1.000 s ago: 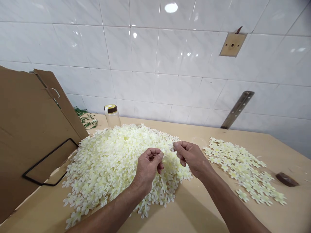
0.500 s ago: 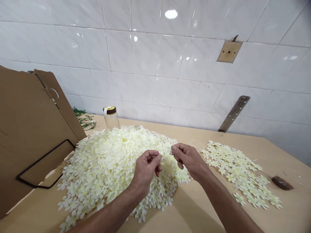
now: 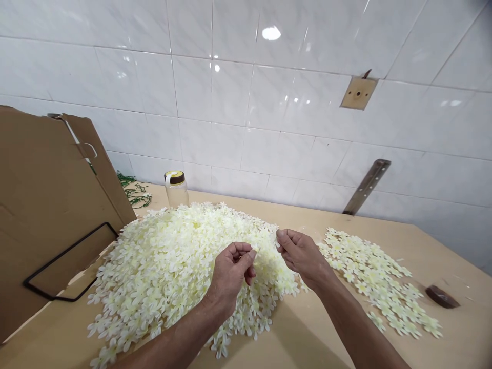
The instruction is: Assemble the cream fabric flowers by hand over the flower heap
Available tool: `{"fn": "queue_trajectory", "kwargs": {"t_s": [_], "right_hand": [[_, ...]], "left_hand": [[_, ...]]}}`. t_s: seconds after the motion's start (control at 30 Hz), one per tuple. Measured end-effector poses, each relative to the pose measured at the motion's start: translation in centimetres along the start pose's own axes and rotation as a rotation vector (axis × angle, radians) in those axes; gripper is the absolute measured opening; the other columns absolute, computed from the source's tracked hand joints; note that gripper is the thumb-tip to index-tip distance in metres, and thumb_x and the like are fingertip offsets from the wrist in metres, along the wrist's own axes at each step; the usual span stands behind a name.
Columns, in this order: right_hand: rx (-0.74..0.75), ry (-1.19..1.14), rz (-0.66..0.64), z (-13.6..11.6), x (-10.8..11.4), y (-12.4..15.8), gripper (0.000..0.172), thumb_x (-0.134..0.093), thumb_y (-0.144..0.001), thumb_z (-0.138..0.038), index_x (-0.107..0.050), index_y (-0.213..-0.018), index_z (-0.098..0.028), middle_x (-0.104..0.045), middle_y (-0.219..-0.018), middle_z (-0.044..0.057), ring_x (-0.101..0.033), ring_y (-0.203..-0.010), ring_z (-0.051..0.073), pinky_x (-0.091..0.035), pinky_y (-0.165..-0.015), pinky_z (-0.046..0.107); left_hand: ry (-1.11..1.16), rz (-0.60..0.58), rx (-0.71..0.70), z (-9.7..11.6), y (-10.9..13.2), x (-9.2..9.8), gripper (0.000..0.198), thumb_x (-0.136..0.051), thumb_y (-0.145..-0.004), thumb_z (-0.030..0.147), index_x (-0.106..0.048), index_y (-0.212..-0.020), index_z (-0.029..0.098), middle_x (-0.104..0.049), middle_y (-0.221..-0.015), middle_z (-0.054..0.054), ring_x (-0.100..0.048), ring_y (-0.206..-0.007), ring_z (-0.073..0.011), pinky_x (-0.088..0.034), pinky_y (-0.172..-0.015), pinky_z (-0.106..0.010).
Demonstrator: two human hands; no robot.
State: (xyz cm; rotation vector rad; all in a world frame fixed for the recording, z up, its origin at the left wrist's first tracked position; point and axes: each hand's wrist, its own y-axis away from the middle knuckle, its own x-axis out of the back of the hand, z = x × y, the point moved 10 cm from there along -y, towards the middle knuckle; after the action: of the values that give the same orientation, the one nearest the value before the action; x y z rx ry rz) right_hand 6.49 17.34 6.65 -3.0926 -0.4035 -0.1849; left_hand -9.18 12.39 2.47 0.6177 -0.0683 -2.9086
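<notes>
A large heap of pale yellow-white artificial flowers [image 3: 172, 256] covers the middle of the table. Over the heap's right side, my left hand [image 3: 232, 271] is closed, thumb pressed to the bent index finger. What lies in that pinch, if anything, is too small to name. My right hand [image 3: 302, 256], a short way to the right, also pinches thumb against finger above the heap's edge. A pale bit shows at its fingertips against the flowers, but I cannot make out what it is. The two hands are apart.
A flat spread of similar flowers [image 3: 380, 282] lies at the right, beside a brown roll of tape [image 3: 442, 296]. A lidded bottle [image 3: 177, 189] and green stems [image 3: 134, 192] stand behind. Cardboard [image 3: 46, 205] with a black metal frame [image 3: 65, 256] borders the left; a metal bracket [image 3: 367, 187] leans on the wall.
My right hand has moved slightly right, widening the gap between the hands. My left hand keeps its pinch in nearly the same place. The camera view has shifted a little.
</notes>
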Motion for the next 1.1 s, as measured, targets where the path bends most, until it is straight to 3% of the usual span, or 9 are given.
{"fn": "queue_trajectory", "kwargs": {"t_s": [0.13,0.4,0.57,0.63,0.73,0.93,1.1], "right_hand": [[-0.023,0.009,-0.035,0.1,-0.3,0.0,0.051,-0.057,-0.087,-0.064,-0.04,-0.068,-0.02,-0.04,-0.059,-0.006,-0.021,-0.046,0.005,-0.015,-0.042,0.021],[0.022,0.214,-0.019,0.2,0.2,-0.4,0.044,-0.054,-0.09,-0.056,-0.056,-0.068,-0.018,-0.035,-0.053,-0.006,-0.022,-0.046,0.007,-0.018,-0.044,0.023],[0.153,0.443,-0.009,-0.9,-0.4,-0.3,0.042,-0.049,-0.092,-0.052,-0.069,-0.076,-0.019,-0.065,-0.074,0.003,-0.045,-0.058,0.014,-0.036,-0.055,0.027],[0.22,0.494,-0.019,-1.5,-0.8,-0.1,0.042,-0.047,-0.093,-0.052,-0.07,-0.079,-0.02,-0.068,-0.081,0.004,-0.05,-0.065,0.017,-0.038,-0.06,0.029],[0.212,0.468,-0.031,-1.6,-1.0,0.0,0.044,-0.048,-0.093,-0.055,-0.068,-0.078,-0.019,-0.059,-0.069,0.001,-0.043,-0.059,0.014,-0.034,-0.056,0.027],[0.054,0.26,-0.196,-0.7,-2.5,0.6,0.041,-0.061,-0.085,-0.056,-0.066,-0.073,-0.017,-0.033,-0.053,-0.005,-0.023,-0.048,0.009,-0.019,-0.044,0.025],[0.009,0.197,-0.206,-0.4,-2.7,0.7,0.035,-0.066,-0.082,-0.051,-0.069,-0.076,-0.017,-0.033,-0.05,-0.007,-0.023,-0.045,0.007,-0.019,-0.042,0.023]], "left_hand": [[-0.005,0.0,0.006,-0.1,0.0,0.1,0.025,-0.078,-0.072,0.031,-0.061,-0.084,0.016,-0.055,-0.06,0.004,-0.05,-0.05,-0.0088,-0.04,-0.045,-0.021],[-0.004,-0.001,0.014,0.0,0.0,-0.1,0.025,-0.077,-0.073,0.029,-0.061,-0.086,0.016,-0.055,-0.059,0.005,-0.05,-0.05,-0.009,-0.04,-0.044,-0.021],[-0.002,-0.014,0.006,0.1,0.1,-0.1,0.027,-0.078,-0.073,0.031,-0.062,-0.088,0.016,-0.055,-0.058,0.004,-0.05,-0.051,-0.0091,-0.039,-0.045,-0.021],[-0.003,-0.031,0.006,0.2,0.1,-0.3,0.027,-0.079,-0.072,0.032,-0.062,-0.088,0.016,-0.055,-0.059,0.004,-0.05,-0.051,-0.0092,-0.039,-0.045,-0.021],[-0.009,-0.06,0.007,0.2,0.2,-0.7,0.026,-0.078,-0.073,0.032,-0.064,-0.088,0.016,-0.055,-0.057,0.004,-0.049,-0.05,-0.0091,-0.038,-0.045,-0.021],[-0.023,-0.085,0.011,-0.1,0.2,-0.8,0.026,-0.077,-0.075,0.034,-0.065,-0.089,0.015,-0.056,-0.056,0.003,-0.049,-0.05,-0.0095,-0.04,-0.045,-0.021],[-0.036,-0.078,0.012,-0.2,0.1,-0.7,0.028,-0.077,-0.075,0.036,-0.066,-0.089,0.015,-0.056,-0.058,0.002,-0.05,-0.051,-0.01,-0.041,-0.046,-0.021]]}}
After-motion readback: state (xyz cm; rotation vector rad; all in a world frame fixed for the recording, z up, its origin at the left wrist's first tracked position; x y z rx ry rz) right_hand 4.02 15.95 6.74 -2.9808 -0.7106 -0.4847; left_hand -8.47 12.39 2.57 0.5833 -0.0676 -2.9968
